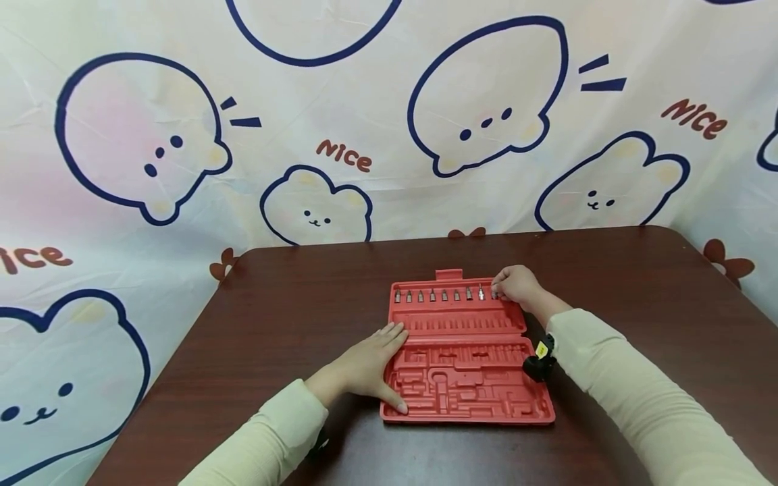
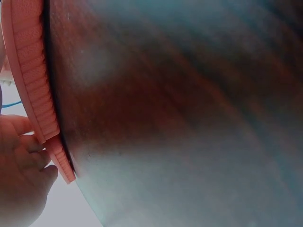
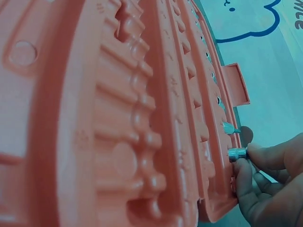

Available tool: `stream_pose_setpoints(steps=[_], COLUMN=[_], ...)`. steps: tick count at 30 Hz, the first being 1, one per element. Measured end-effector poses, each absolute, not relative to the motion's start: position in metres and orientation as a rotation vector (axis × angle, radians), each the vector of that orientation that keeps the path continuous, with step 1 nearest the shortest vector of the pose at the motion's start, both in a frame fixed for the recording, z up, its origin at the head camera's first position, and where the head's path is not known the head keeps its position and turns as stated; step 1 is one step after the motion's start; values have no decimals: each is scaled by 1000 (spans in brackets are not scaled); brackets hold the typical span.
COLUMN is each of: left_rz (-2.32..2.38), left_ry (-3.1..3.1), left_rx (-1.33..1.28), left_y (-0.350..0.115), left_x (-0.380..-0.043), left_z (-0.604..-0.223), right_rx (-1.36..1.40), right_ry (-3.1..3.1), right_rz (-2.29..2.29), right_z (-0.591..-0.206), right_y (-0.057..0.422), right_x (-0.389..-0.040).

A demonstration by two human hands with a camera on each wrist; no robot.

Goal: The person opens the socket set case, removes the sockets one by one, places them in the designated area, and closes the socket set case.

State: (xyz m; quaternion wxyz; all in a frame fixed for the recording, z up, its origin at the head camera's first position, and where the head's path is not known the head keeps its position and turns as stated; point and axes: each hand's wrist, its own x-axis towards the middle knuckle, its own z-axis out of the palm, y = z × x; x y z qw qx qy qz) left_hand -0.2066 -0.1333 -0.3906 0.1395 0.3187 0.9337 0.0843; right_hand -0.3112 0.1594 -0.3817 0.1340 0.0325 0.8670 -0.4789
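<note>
A red plastic tool case [image 1: 471, 418] lies unfolded on the dark wooden table [image 1: 292, 297], its moulded recesses facing up. Along the far edge of its far half stands a row of several small silver sockets [image 1: 457, 295]. My right hand [image 1: 519, 285] is at the right end of that row. Its thumb and fingers pinch a short knurled silver socket [image 3: 237, 154] right at the case's rim. Beside it sits a silver piece with a narrow tip [image 3: 229, 128]. My left hand [image 1: 371, 361] rests spread on the case's left edge, thumb on the near half and fingertips by the hinge.
A red latch tab [image 1: 449, 274] sticks out from the case's far edge. Behind the table hangs a pale cloth [image 1: 389, 101] with cartoon bears. A black wrist camera [image 1: 538, 361] on my right arm hangs over the case's right edge.
</note>
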Motion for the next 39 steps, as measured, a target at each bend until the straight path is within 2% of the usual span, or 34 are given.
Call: stream_pose_setpoints(steps=[9,23,39], left_rz=[249,142,139], left_ry=[2702,2734,2730], left_rx=[942,988,977], left_y=[-134,-137,-134], left_x=[-205,-205,-205], left_z=[-391,-389,-391], right_rx=[108,58,40], right_ry=[2503,2478,2523], right_rz=[-1606,-1604,-1477], right_z=[-375,-357,-378], right_y=[168,203,252], right_x=[-305,-280,-258])
